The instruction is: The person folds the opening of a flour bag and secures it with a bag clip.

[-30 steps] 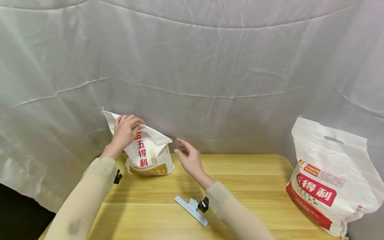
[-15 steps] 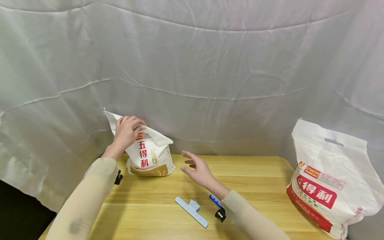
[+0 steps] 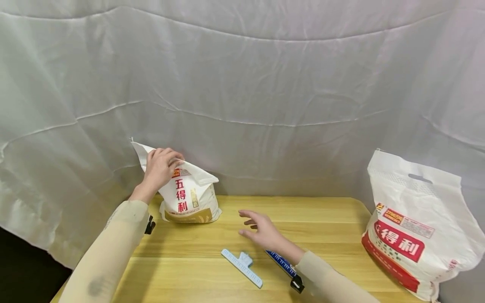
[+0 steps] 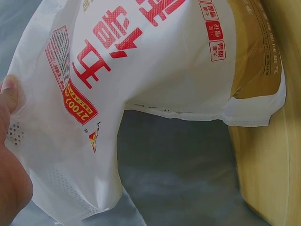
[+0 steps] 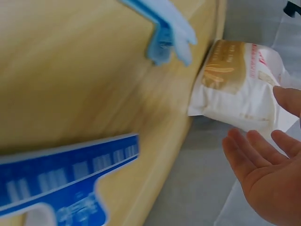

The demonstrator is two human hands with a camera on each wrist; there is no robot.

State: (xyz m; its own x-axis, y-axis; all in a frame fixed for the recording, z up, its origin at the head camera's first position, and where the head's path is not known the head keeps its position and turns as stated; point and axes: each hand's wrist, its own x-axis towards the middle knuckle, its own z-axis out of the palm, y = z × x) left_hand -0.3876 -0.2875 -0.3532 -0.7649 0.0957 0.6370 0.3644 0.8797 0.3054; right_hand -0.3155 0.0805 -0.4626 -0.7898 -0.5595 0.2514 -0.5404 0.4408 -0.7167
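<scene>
A white flour bag (image 3: 189,193) with red characters and a gold base stands at the back left of the table. My left hand (image 3: 161,168) grips its folded-over top; the left wrist view shows the thumb (image 4: 9,94) pressed on the white plastic. My right hand (image 3: 263,231) is held over the table with loosely bent fingers and nothing in them. Below it lie a light blue sealing clip (image 3: 242,267) and a dark blue sealing clip (image 3: 281,263), the latter partly covered by the right forearm. Both clips also show in the right wrist view.
A second, larger flour bag (image 3: 413,227) with a red label and a handle slot stands at the right end of the wooden table (image 3: 182,269). A grey curtain (image 3: 265,84) hangs behind the table and along its left side.
My right hand has drawn back from the bag's right side, toward me and to the right, and the dark blue clip has come into sight. The left hand keeps its grip on the bag's top.
</scene>
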